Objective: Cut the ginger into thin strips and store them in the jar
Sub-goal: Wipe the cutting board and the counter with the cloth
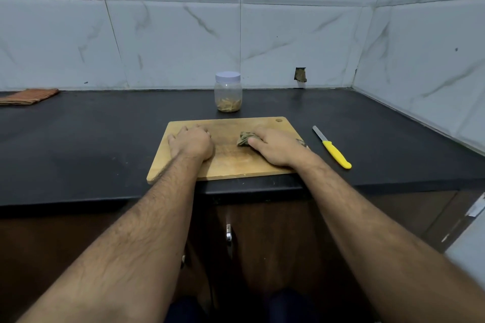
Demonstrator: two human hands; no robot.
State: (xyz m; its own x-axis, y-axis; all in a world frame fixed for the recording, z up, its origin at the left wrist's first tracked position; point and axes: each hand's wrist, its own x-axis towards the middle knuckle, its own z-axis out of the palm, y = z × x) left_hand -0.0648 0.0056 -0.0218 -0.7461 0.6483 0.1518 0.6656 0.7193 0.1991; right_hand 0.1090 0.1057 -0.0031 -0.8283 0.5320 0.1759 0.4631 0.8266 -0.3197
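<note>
A wooden cutting board (228,162) lies at the front edge of the black counter (91,139). My left hand (191,143) rests flat on the board's left part, fingers spread. On the board's right part, my right hand (275,147) presses down on a crumpled brownish cloth (244,138), fingers bent over it. Behind the board stands a clear jar (228,92) with a white lid on; pale ginger strips fill its bottom. A knife (332,147) with a yellow handle lies on the counter right of the board.
A folded orange cloth (29,96) lies at the far left back of the counter. Tiled walls close the back and the right side. A cabinet door with a metal handle (228,233) sits below the counter edge.
</note>
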